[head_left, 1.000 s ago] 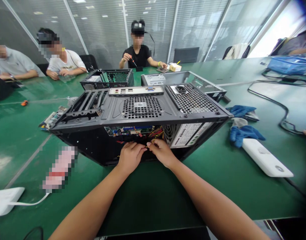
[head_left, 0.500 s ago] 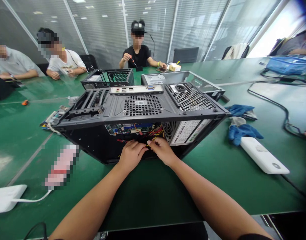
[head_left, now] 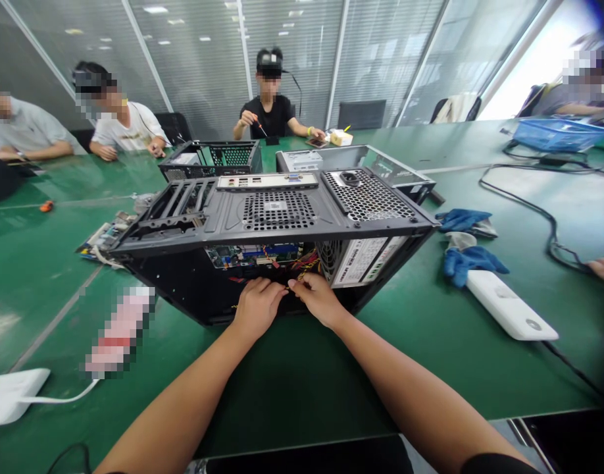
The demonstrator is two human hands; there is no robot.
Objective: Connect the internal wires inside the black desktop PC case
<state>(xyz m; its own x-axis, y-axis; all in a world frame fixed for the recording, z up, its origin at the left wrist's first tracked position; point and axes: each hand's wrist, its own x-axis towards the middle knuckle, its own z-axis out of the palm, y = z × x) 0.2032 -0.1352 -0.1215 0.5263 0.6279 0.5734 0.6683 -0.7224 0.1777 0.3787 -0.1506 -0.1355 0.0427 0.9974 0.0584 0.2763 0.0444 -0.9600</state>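
Note:
A black computer case (head_left: 223, 230) lies on the green table with its open side facing me. Inside it are a circuit board (head_left: 255, 255), a power supply with a white label (head_left: 364, 261) and red and yellow wires (head_left: 306, 262). At the opening, my left hand (head_left: 259, 304) and my right hand (head_left: 316, 297) nearly touch, both with fingers pinched. The yellow-black cable runs between their fingertips, and each hand grips it. What lies deeper in the case, behind my fingers, is dark and hidden.
Two more cases (head_left: 213, 157) stand behind. Right are blue gloves (head_left: 472, 263), a white power bank (head_left: 512, 306), cables (head_left: 529, 201) and a blue basket (head_left: 558, 133). Left are a circuit board (head_left: 102, 240), a blurred pink item and a white device (head_left: 16, 395). People sit across the table.
The view has shifted slightly, so the case and gloves appear a little further left. My hands stay at the cable. At the right edge, another person's hand shows more.

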